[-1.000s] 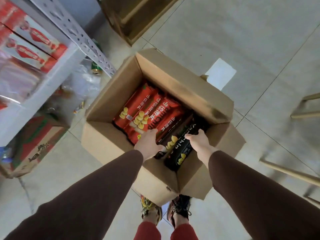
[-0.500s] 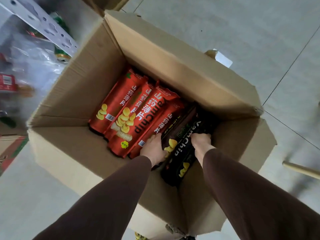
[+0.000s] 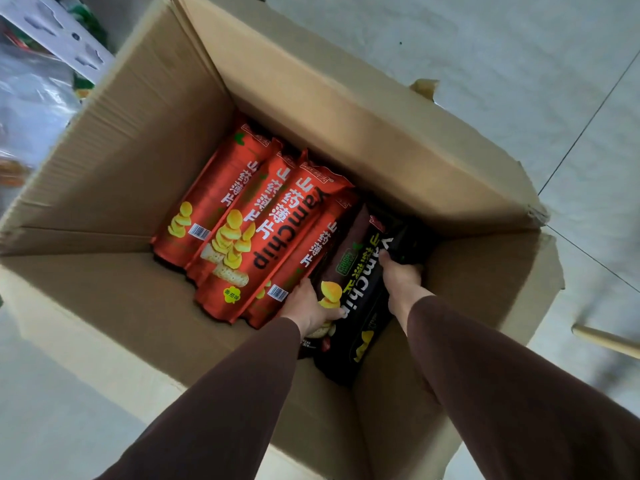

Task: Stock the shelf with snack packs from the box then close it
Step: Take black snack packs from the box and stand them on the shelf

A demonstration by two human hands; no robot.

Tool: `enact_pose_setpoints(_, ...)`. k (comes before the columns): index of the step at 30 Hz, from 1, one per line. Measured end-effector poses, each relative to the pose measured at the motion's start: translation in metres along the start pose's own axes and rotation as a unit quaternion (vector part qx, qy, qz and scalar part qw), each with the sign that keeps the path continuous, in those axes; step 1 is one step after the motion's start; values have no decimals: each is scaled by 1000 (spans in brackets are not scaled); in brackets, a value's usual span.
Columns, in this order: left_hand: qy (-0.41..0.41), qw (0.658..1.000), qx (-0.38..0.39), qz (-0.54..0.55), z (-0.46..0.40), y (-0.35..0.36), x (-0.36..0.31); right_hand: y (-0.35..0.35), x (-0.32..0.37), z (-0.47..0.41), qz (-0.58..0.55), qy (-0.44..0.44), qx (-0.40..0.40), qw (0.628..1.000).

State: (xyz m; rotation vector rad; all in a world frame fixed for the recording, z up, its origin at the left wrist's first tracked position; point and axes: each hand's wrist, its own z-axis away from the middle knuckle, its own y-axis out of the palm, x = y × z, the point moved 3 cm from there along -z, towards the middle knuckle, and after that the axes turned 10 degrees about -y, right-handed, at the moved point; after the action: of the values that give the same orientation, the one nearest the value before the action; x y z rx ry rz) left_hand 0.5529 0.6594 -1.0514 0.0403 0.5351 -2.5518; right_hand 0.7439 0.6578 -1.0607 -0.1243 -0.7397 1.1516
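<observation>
An open cardboard box (image 3: 145,168) stands on the floor with its flaps up. Inside lie several red Yam Chip packs (image 3: 273,233) side by side, with black Yam Chip packs (image 3: 363,289) at their right. Both my hands are down in the box on the black packs. My left hand (image 3: 310,306) grips the left side of a black pack near its lower end, thumb on top. My right hand (image 3: 400,278) has its fingers curled over the right edge of the black packs. Their undersides are hidden.
A white perforated shelf post (image 3: 59,39) and blurred packaged goods (image 3: 27,98) are at the upper left. Pale tiled floor (image 3: 485,57) surrounds the box. A wooden leg (image 3: 606,341) juts in at the right edge.
The view has dropped much closer to the box. Both hands have sunk deeper among the black packs and taken hold along their sides.
</observation>
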Motion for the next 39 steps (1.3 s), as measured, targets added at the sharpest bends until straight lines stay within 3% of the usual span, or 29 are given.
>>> enact_pose_setpoints(7,15,998,-49,-26,-1,-8,6,3,6,2,48,15,11,999)
enact_pose_setpoints(14,32,997,-69,22,16,-39,19,7,5,19,-109,3,45,993)
enact_pose_setpoints(18,36,997,-64,32,22,-50,25,-1,0,20,-107,-5,-18,994)
enact_pose_setpoints(19,36,997,-65,32,22,-51,26,0,2,24,-73,20,-28,997)
enact_pose_setpoints(20,36,997,-67,32,22,-52,26,0,1,24,83,-11,-23,996)
enact_pose_setpoints(21,37,996,-69,34,22,-52,26,1,5,26,76,-25,-25,996)
enact_pose_setpoints(22,38,996,-68,37,22,-51,26,3,6,31,-32,4,-14,999)
enact_pose_setpoints(24,38,996,-66,41,21,-51,27,12,4,38,65,-46,57,995)
enact_pose_setpoints(26,39,996,-70,34,20,-52,29,21,-3,31,115,-43,93,988)
enact_pose_setpoints(30,39,993,-112,-14,20,-65,31,23,-8,20,146,-54,75,985)
enact_pose_setpoints(39,36,997,-45,57,27,-81,33,16,3,31,-12,-75,85,993)
